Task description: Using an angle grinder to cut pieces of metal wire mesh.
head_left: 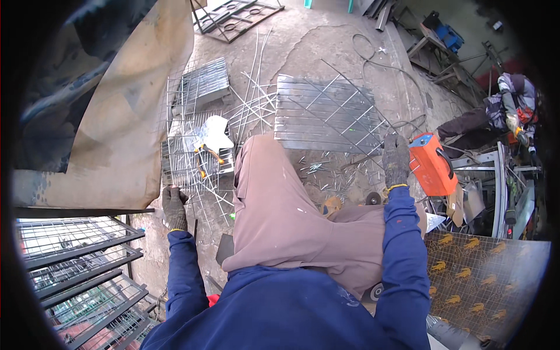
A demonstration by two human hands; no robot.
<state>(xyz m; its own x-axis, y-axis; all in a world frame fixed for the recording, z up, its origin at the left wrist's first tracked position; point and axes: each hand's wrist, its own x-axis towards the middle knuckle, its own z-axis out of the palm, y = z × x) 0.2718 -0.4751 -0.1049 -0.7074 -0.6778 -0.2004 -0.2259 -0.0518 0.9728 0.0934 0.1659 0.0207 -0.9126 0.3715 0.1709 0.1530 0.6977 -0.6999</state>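
My left hand (175, 207), in a dark knit glove with a yellow cuff, is closed just below a wire grid (186, 166); what it grips, if anything, is hidden. On that grid lie yellow-handled pliers (211, 153) and a white sheet-like piece (214, 133). My right hand (396, 160), gloved alike, has its fingers curled at the right end of a lattice of thin metal rods (342, 105). I cannot make out whether it holds a rod. Underneath the lattice is a slatted grey metal panel (297, 125).
Right of my right hand stands an orange machine (430, 166) with a black handle. A co-worker (496, 114) sits at the far right. Short rod offcuts (318, 167) litter the floor. Long loose rods (256, 76) lie ahead. Black metal frames (87, 251) are at left.
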